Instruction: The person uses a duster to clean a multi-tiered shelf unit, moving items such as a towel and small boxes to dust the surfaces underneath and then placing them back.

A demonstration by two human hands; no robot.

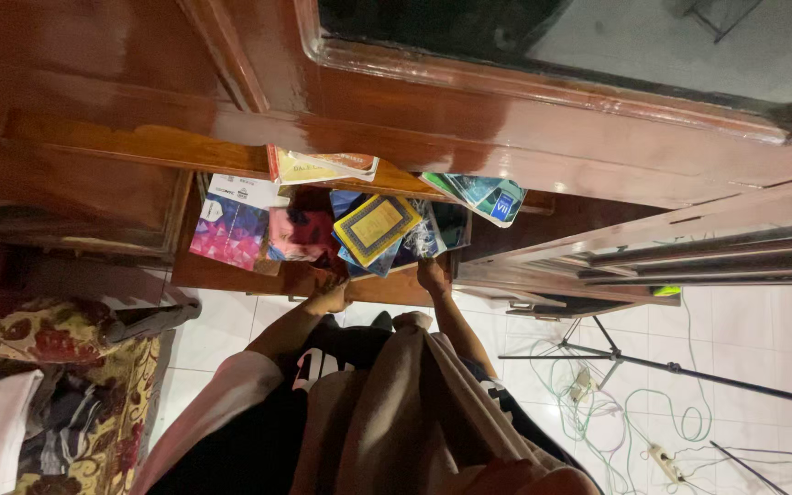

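The person bends over a low open shelf [231, 275] in a red-brown wooden cabinet [469, 119], both arms stretched into it. The shelf holds a loose jumble of books [323, 234]: a pink and purple one [229, 231] at 9 o'clock of the heap, and a blue one with a yellow framed cover [376, 227] lying askew on top near the middle.

The left hand [330, 295] sits at the heap's 6 o'clock edge, fingers curled against the books there. Whether it actually grips one cannot be told. The right hand [433, 273] reaches in at about 4 o'clock, fingertips at the dark books under the blue cover; its grasp is hidden too.

The work looks to be at the reaching-in stage, with nothing lifted clear. Drawing a book out would need a firm pinch and a steadying hand, since the heap leans and more booklets [483, 194] overhang the ledge at 1 o'clock.
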